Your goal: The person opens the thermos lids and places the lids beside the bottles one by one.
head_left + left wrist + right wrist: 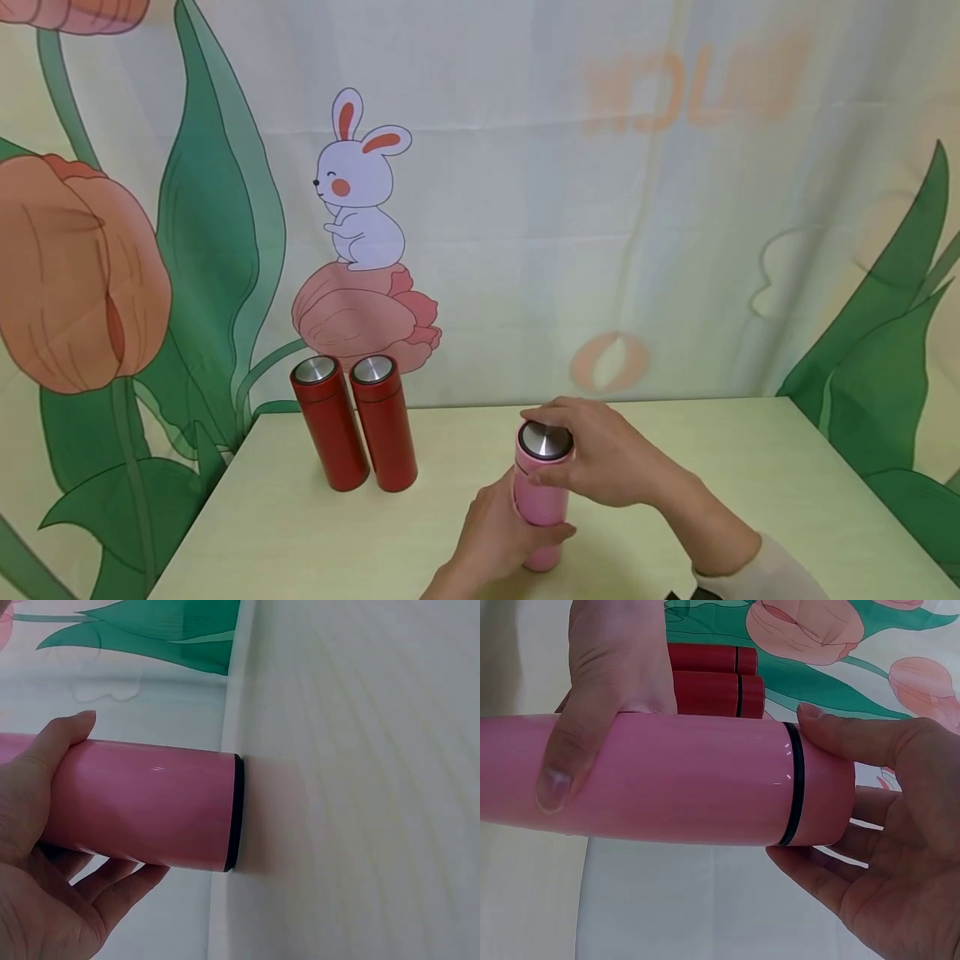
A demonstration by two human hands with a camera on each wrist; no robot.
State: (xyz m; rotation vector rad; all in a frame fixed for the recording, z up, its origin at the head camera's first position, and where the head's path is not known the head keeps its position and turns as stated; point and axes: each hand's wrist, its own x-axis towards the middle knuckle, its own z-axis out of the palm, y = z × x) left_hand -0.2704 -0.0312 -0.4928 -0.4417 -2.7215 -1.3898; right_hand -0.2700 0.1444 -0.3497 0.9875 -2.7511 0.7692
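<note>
A pink thermos bottle (542,504) with a steel-topped lid is held upright over the front middle of the table. My left hand (491,533) wraps its body, the thumb lying across the front. At the top, my right hand (600,454) grips the lid (829,795) between thumb and fingers, above a black ring that separates lid and body. The left wrist view shows the bottle's black base (237,814) close to the tabletop; whether it touches, I cannot tell. The lid sits on the bottle, with no wide gap visible.
Two red thermos bottles, one on the left (330,433) and one beside it (386,437), stand close together on the table's left side. The pale table (697,467) reaches back to a hanging curtain (510,250) printed with a rabbit, tulips and leaves.
</note>
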